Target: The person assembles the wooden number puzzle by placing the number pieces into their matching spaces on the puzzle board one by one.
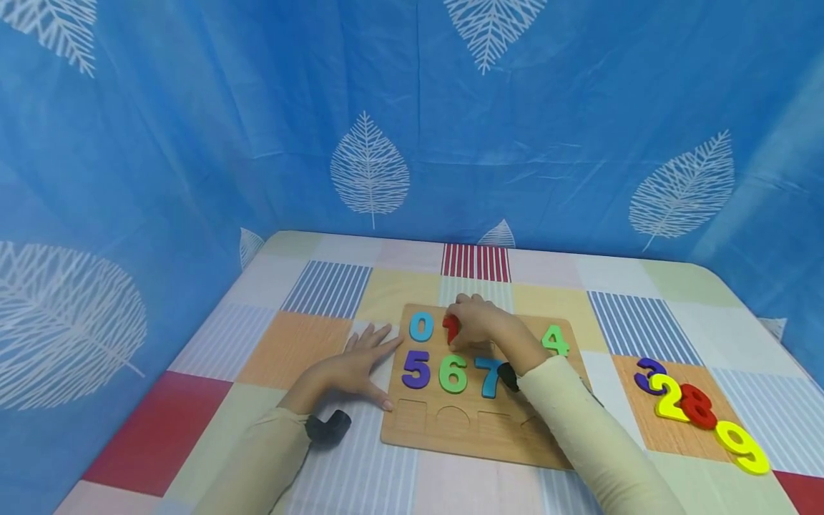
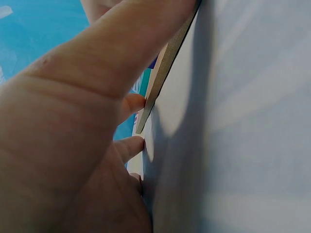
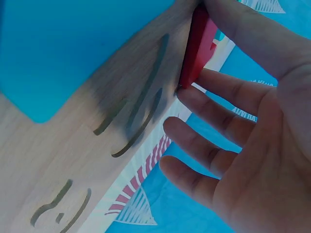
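My right hand (image 1: 479, 322) pinches a red number 1 (image 1: 450, 327) between thumb and fingers, at the top row of the wooden number board (image 1: 463, 440). In the right wrist view, the red 1 (image 3: 197, 51) stands on edge close over the board, its other fingers spread apart. My left hand (image 1: 357, 368) lies with fingers spread at the board's left edge, thumb and index fingertips right at it. Set in the board are a blue 0 (image 1: 413, 327), purple 5 (image 1: 417, 370), green 6 (image 1: 445, 372), blue 7 (image 1: 491, 379) and green 4 (image 1: 556, 349).
On the patchwork tablecloth right of the board lie a purple 3 (image 1: 653, 366), yellow 2 (image 1: 672, 398), red 8 (image 1: 698, 406) and yellow 9 (image 1: 762, 458), grouped close together. Carved outlines show along the board's lower row. A blue leaf-patterned curtain (image 1: 257, 129) hangs behind the table.
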A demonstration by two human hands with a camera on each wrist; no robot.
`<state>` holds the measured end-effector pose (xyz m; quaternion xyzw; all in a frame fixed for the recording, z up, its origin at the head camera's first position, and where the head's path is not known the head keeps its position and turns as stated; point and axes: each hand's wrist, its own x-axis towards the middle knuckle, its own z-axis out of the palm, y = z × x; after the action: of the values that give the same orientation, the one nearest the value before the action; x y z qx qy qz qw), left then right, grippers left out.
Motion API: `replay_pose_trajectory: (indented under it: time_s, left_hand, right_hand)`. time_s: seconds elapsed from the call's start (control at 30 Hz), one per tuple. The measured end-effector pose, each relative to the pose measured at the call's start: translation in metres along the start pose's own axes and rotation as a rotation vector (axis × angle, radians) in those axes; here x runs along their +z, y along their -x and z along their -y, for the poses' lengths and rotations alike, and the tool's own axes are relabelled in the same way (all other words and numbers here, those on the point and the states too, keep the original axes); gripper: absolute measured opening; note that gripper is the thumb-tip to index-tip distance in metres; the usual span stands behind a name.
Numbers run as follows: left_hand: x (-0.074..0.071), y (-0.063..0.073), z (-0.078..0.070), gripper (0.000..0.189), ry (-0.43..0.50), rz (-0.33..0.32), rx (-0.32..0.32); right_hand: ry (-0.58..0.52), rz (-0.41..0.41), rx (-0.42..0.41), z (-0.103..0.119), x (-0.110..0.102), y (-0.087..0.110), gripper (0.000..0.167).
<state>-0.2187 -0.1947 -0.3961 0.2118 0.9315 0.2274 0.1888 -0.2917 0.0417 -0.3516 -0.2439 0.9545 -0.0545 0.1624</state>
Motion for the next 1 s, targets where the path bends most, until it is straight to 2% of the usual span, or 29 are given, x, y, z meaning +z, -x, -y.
replay_pose_trajectory:
  time_s: [0.33,0.6,0.73,1.0]
  left_hand:
    - [0.004,-0.003,0.000,0.108,-0.005,-0.010,0.050]
    - [0.008,0.003,0.003,0.110,-0.008,-0.032,0.037]
    - [0.010,0.003,0.002,0.111,0.010,-0.042,0.043]
    - [0.015,-0.003,-0.002,0.111,0.004,-0.042,0.056]
  right_hand:
    - [0.035,-0.030,0.006,-0.014,0.001,0.012,0.059]
    - [0.035,-0.061,-0.034,-0.020,0.001,0.028,0.062]
    - [0.031,-0.093,-0.019,-0.045,0.004,0.051,0.064]
    - [-0.036,-0.161,0.095,-0.120,0.016,0.116,0.068]
